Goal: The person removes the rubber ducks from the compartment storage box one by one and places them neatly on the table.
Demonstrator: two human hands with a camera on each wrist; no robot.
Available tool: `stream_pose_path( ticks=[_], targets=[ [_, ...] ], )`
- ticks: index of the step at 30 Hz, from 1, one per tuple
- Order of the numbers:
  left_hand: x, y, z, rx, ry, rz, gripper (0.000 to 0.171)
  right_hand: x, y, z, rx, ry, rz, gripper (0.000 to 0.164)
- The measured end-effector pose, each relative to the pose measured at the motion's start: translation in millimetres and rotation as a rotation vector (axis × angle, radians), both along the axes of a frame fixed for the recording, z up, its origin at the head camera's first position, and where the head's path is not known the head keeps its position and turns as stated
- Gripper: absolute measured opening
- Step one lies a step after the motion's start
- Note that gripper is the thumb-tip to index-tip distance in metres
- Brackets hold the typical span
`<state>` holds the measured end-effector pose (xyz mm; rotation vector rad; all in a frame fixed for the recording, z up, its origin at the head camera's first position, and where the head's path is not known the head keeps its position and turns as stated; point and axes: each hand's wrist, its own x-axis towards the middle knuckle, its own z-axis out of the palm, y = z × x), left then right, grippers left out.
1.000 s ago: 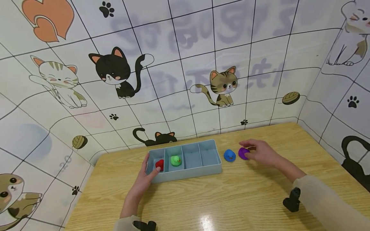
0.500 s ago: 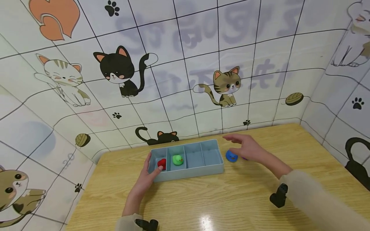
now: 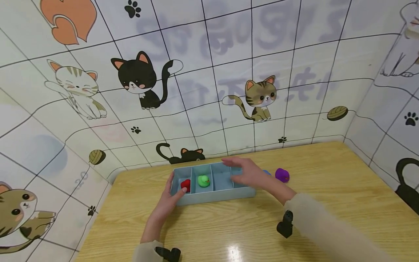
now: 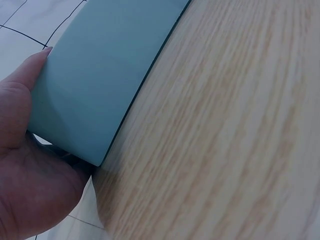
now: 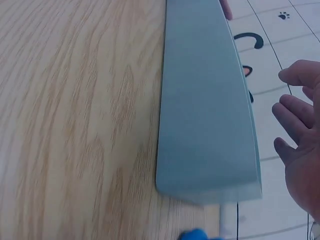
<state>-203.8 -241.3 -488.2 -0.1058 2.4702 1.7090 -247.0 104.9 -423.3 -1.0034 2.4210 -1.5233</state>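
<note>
Text record: we can read no words, brands or numbers with certainty. In the head view we note faint purple-grey writing on the back wall point(image 3: 196, 122), set in two rows. The upper row point(image 3: 243, 35) runs in large, blurred strokes; the lower row point(image 3: 229, 86) is partly covered by a printed cat point(image 3: 262, 96). Both look mirror-reversed to us. On the left wall point(image 3: 19, 145) we log a small bluish mark point(image 3: 81, 179), character-like, too faint to decipher.
</note>
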Motion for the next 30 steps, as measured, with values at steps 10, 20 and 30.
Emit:
stream_pose_path(
  ticks=[10,20,30],
  targets=[
    [0.3,1.2,0.4,-0.002,0.016,-0.009,0.091,-8.0,-54.7,4.7,0.099,0.022,0.086,0.065],
    [0.9,0.2,0.8,0.0,0.018,-0.023,0.091,-16.6,-94.4,-1.9,0.321,0.062,0.065,0.06],
    [3.0,2.7,5.8,0.008,0.038,-0.024,0.09,-24.2,-100.8,-5.1,0.464,0.126,0.029,0.046]
  ],
)
